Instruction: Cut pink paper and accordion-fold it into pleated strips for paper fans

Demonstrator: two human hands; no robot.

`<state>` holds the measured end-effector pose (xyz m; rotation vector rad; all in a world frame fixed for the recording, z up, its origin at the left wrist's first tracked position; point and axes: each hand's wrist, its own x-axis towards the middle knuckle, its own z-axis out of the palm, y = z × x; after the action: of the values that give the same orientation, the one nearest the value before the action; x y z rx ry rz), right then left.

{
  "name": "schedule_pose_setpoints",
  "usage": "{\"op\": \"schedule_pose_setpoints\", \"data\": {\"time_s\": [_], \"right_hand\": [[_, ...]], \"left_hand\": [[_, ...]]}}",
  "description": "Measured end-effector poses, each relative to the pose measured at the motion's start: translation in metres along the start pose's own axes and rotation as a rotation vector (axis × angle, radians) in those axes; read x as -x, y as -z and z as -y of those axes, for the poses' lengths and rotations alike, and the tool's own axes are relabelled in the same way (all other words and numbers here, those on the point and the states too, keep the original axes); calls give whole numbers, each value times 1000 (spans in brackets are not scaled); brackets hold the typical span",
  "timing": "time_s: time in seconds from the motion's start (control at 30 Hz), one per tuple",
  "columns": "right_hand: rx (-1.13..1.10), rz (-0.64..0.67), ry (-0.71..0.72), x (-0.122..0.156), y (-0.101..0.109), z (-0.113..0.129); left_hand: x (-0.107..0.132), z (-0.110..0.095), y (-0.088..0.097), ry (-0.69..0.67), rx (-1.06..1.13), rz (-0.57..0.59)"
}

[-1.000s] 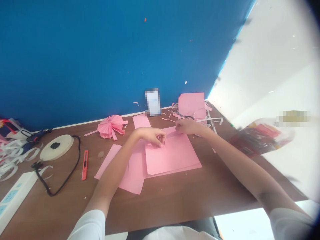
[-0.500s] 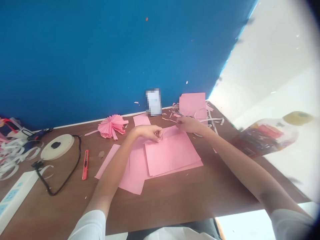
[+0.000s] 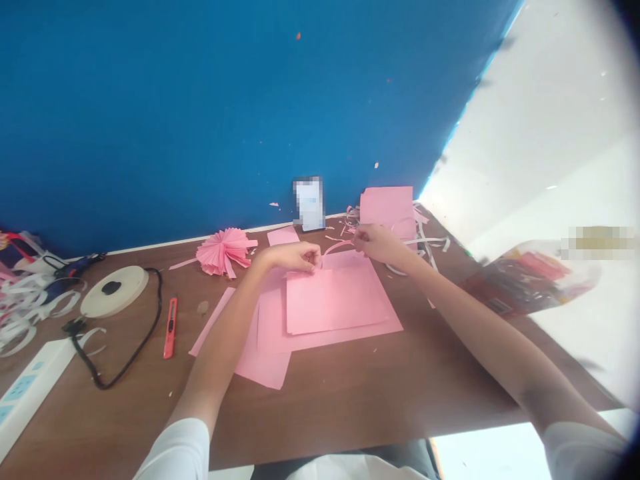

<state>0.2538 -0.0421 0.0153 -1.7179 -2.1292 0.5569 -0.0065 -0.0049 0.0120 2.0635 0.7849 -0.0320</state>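
Near the middle of the table, a pink paper sheet lies on a larger pink sheet. At its far edge, my left hand has its fingers pinched together on the sheet. A narrow pink paper strip arches up between my two hands. My right hand, closed in a pinch, has the strip's right end at its fingertips. Whether my left fingers also grip the strip's other end is hard to see. More pink paper sticks out under my left forearm.
A pleated pink paper flower, a red box cutter, a white reel and a power strip are on the left. A phone leans against the blue wall. At right are pink paper, white strips and a plastic bag.
The top sheet has shifted slightly away from me, baring more of the sheet below. My right hand has risen a little, and the strip now arches visibly between my hands.
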Motion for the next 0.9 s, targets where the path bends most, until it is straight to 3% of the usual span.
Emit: {"op": "schedule_pose_setpoints", "data": {"time_s": [0.13,0.27,0.37,0.53,0.7,0.9], "right_hand": [[-154,45,-22,3,2,6],[-313,318,-108,12,5,16],[-275,451,-140,17,6,21],[-187,482,-128,19,5,20],[-128,479,-109,18,1,19],[-207,461,-137,18,5,20]], "left_hand": [[2,0,3,50,17,-45],[2,6,5,93,-40,-105],[1,12,5,107,-52,-120],[0,15,5,151,45,-146],[6,8,10,133,162,-261],[22,4,23,111,169,-303]]}}
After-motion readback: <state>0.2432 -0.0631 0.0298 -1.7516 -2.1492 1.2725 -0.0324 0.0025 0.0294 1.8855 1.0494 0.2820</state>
